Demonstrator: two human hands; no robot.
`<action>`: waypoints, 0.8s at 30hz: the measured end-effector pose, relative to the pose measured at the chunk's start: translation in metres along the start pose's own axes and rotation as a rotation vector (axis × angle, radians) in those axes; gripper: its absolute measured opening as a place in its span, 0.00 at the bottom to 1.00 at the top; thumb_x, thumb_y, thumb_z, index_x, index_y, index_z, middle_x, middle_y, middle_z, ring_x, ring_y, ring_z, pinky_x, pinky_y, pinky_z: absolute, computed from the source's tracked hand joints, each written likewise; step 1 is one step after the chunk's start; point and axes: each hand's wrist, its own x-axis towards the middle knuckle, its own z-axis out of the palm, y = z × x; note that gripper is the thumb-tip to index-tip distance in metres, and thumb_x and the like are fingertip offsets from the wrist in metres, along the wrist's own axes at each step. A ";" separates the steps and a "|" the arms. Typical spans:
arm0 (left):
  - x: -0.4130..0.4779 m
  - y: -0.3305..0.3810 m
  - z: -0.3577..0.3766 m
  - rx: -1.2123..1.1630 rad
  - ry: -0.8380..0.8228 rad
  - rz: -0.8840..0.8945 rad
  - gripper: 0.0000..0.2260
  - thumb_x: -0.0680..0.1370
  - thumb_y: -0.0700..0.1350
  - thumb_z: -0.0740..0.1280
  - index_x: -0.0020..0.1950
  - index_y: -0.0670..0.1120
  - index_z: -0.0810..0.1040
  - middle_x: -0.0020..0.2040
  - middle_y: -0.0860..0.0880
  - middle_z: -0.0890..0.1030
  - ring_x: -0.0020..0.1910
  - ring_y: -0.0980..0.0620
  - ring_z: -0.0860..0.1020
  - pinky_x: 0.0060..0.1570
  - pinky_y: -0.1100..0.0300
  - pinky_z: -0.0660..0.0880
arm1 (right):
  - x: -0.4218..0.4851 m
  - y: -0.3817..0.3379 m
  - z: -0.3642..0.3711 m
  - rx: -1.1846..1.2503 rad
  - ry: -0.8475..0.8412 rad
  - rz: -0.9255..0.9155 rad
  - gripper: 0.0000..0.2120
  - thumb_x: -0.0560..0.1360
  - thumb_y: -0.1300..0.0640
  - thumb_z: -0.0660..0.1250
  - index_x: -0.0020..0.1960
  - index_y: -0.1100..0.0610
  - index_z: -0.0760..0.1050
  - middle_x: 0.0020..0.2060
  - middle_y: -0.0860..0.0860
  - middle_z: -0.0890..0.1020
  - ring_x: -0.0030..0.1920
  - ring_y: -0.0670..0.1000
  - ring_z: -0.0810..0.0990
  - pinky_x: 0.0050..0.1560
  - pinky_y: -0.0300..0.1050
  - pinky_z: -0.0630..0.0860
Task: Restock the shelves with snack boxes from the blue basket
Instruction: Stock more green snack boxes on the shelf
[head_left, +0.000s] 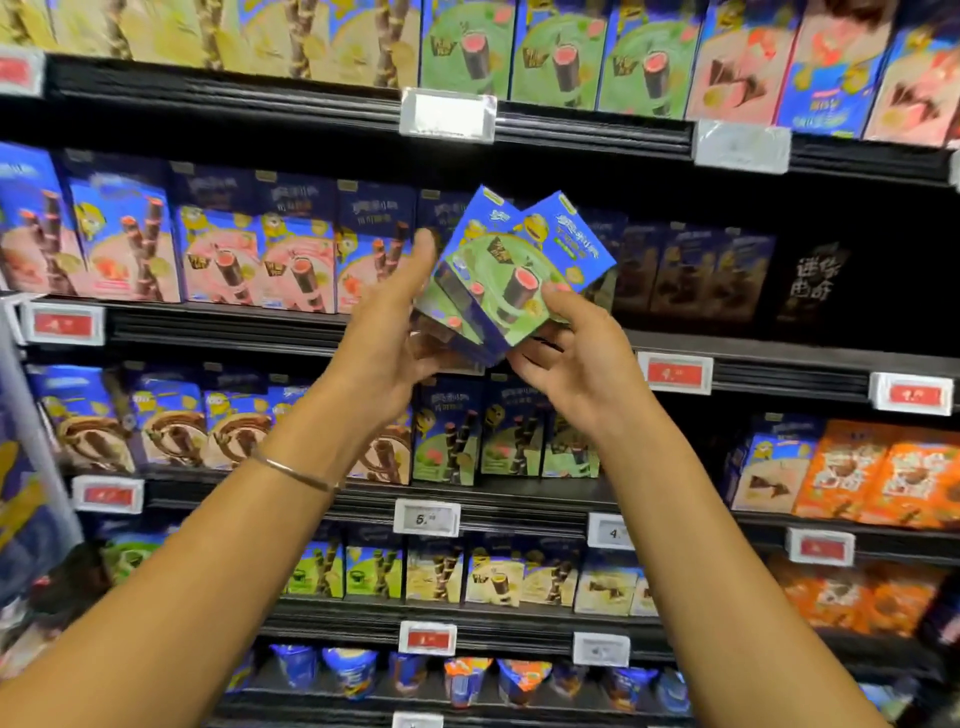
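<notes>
Both hands are raised before the second shelf from the top, holding a fanned stack of green-and-blue snack boxes (511, 275). The boxes are flat rectangular cartons of glossy printed card with crisp corners; at least two show, perhaps three. Their long axes tilt up and to the right, printed fronts facing the camera, tops fanned apart and lower corners bunched together.

The left hand (397, 332) cups the stack from the left and below, fingers extended along the box sides. A thin metal bangle (293, 470) circles that wrist. The right hand (574, 353) pinches the front box's lower right edge, thumb on the face, fingers curled behind.

Directly behind and right of the boxes, the dark shelf bay (737, 270) holds recessed, shadowed cartons with open room in front. Pink snack boxes (260, 260) fill the bay to the left, flush to the ribbed black shelf edge (208, 322).
</notes>
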 end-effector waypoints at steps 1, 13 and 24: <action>0.002 0.002 -0.004 0.021 -0.009 -0.025 0.14 0.80 0.60 0.69 0.41 0.56 0.89 0.46 0.48 0.88 0.38 0.50 0.86 0.41 0.50 0.83 | 0.002 -0.002 -0.003 -0.024 -0.002 0.003 0.04 0.80 0.56 0.67 0.53 0.53 0.79 0.41 0.52 0.88 0.44 0.53 0.88 0.48 0.50 0.84; 0.023 0.002 -0.025 0.171 0.085 -0.053 0.04 0.81 0.38 0.68 0.55 0.41 0.81 0.53 0.42 0.87 0.51 0.40 0.86 0.42 0.46 0.84 | 0.032 -0.043 -0.029 -0.260 0.125 -0.098 0.05 0.82 0.59 0.64 0.55 0.58 0.78 0.44 0.52 0.88 0.44 0.53 0.87 0.51 0.56 0.84; 0.047 0.012 -0.042 0.185 0.145 0.014 0.06 0.81 0.38 0.68 0.46 0.47 0.77 0.40 0.50 0.88 0.43 0.46 0.88 0.44 0.46 0.85 | 0.097 -0.057 -0.070 -0.583 0.386 -0.263 0.18 0.79 0.64 0.65 0.68 0.55 0.71 0.58 0.53 0.83 0.51 0.51 0.86 0.44 0.49 0.85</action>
